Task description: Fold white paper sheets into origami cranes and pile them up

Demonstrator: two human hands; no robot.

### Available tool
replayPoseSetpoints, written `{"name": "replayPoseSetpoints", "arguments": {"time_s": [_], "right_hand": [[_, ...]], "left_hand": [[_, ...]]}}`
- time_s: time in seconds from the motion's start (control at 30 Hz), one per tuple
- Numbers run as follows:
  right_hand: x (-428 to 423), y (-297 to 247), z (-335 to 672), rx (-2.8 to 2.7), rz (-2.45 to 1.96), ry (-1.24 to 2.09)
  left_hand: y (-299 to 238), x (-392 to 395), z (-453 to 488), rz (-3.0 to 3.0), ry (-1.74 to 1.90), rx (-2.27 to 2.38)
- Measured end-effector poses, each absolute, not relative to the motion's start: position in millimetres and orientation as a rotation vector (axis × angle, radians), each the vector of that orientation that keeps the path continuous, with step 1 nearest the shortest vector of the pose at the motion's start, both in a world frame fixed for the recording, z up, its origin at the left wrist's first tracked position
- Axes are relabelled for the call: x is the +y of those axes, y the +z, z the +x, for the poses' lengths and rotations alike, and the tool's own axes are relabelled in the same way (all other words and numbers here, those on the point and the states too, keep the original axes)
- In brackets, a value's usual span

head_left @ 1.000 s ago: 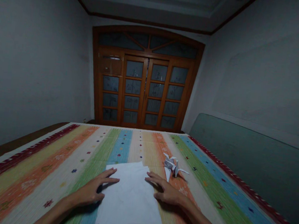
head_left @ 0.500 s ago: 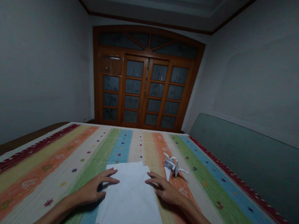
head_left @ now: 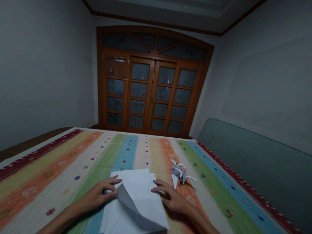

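A small stack of white paper sheets (head_left: 132, 176) lies on the striped tablecloth in front of me. The top sheet (head_left: 126, 219) is partly lifted and bends over, with its shaded edge running from my left fingers down to the lower right corner. My left hand (head_left: 100, 192) pinches the raised part of this sheet between thumb and fingers at the stack's left side. On the right side, my right hand (head_left: 173, 197) rests with its fingers stretched out, the fingertips touching the paper's edge. It grips nothing that I can see.
Folded white paper cranes (head_left: 180, 173) sit on the cloth just beyond my right hand. The striped tablecloth (head_left: 82, 154) covers the table. A pale green padded backrest (head_left: 250, 157) runs along the right, and a wooden glazed door (head_left: 151, 95) stands beyond the far edge.
The top sheet lay flat before; now its left part is raised and curls over. My left thumb has moved in onto the sheet. My right hand has hardly moved.
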State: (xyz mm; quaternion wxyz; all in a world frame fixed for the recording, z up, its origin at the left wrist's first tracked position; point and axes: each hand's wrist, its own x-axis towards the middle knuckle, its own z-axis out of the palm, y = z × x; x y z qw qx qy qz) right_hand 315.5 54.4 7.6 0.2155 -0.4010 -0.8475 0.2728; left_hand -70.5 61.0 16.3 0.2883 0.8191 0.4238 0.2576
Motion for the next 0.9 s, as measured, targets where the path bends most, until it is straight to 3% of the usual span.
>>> {"name": "replayPoseSetpoints", "arguments": {"time_s": [0.43,0.6,0.9], "right_hand": [[53.9,12.7,316.7,-2.312,-1.143,0.920],[51.6,11.3,303.6,-2.157,-0.920,1.001],[58.0,0.5,288.9,-1.932,-1.083,0.825]], "left_hand": [[17.3,64.9,-69.5,2.110,0.707,1.164],[19.3,64.1,-68.8,2.122,0.714,1.161],[18.5,64.5,-67.2,2.251,0.744,1.073]]}}
